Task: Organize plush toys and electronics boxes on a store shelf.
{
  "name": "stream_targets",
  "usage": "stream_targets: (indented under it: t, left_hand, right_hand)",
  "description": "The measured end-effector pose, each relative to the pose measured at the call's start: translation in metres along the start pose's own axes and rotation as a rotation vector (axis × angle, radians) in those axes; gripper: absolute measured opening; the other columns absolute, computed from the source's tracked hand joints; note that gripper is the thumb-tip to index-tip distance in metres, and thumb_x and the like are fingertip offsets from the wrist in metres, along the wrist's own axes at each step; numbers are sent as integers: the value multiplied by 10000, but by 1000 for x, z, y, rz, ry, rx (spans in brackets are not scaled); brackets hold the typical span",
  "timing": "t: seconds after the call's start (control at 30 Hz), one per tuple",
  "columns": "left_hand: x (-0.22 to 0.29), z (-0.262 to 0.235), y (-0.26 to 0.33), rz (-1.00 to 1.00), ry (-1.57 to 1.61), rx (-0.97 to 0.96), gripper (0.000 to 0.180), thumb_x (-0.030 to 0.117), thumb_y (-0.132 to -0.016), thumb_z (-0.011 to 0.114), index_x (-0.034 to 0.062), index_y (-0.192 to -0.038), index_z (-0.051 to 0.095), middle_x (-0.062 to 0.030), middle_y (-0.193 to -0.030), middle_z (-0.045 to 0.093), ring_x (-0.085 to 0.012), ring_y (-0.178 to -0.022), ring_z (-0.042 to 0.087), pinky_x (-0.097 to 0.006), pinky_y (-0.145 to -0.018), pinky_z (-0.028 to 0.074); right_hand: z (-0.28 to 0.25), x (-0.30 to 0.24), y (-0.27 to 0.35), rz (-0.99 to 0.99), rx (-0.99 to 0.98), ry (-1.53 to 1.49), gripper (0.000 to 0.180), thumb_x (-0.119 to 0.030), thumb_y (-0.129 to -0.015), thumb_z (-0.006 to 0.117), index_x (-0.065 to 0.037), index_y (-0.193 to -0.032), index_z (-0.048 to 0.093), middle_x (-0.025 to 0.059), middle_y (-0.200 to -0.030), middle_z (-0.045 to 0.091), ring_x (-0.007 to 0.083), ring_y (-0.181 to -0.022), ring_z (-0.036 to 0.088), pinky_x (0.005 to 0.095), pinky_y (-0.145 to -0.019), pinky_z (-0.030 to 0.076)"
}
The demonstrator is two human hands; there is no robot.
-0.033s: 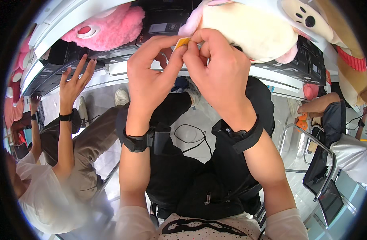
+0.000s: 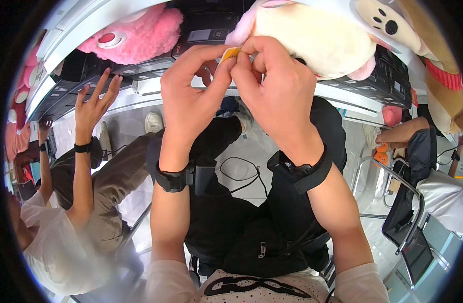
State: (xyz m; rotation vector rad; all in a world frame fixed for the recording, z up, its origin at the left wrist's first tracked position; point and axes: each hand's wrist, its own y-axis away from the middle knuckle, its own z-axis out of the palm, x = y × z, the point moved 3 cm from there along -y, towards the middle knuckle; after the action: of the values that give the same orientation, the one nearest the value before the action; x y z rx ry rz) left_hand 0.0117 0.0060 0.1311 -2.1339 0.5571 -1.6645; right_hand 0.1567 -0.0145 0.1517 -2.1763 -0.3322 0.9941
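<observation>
Between my hands is a small white and yellow tag-like piece (image 2: 232,52), which looks thin and folded. My left hand (image 2: 193,93) pinches it between thumb and forefinger. The fingertips of my right hand (image 2: 277,86) are closed on its right edge, so both hands meet there. Just beyond my right hand lies a cream plush toy (image 2: 312,38) with pink parts. Whether the piece is joined to this toy, I cannot tell. Fingers hide much of the piece.
A fluffy pink plush toy (image 2: 135,38) lies on black boxes (image 2: 203,35) at the far left. Another person's hand (image 2: 96,103) is raised at the left. At the right stands a metal-framed chair (image 2: 413,222). A black cable (image 2: 241,169) loops below my hands.
</observation>
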Motion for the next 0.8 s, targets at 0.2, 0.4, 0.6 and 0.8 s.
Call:
stream_targets:
  t: [0.2,0.4,0.6,0.8]
  left_hand:
    - [5,1,-1,-1,-71,31,167,26,-858,744,50,-1023,758,-41,-892,725,-98,-658,573,-239,-597,465]
    - [9,2,-2,35,-151,63,178,26,-841,755,65,-1015,763,-46,-886,722,-124,-672,579,-257,-609,475]
    - [12,3,-3,67,-220,104,176,22,-846,749,72,-1014,766,-48,-911,729,-140,-691,591,-268,-609,483]
    - [14,3,-1,34,-222,57,182,30,-920,722,19,-1101,734,-29,-907,715,-60,-740,600,-216,-684,491]
  right_hand:
    - [0,1,0,6,-3,-9,110,-63,-848,749,-64,-893,648,2,-550,555,113,-445,522,262,-458,409]
    - [1,2,-1,5,1,-5,111,-75,-846,749,-62,-894,650,3,-545,558,117,-442,523,265,-457,409]
    - [2,2,-2,25,-5,-33,109,-82,-847,748,-53,-895,654,12,-553,569,122,-445,520,266,-466,415]
    - [0,2,0,74,-3,-89,122,-87,-856,760,-51,-933,673,8,-561,580,87,-454,506,253,-470,406]
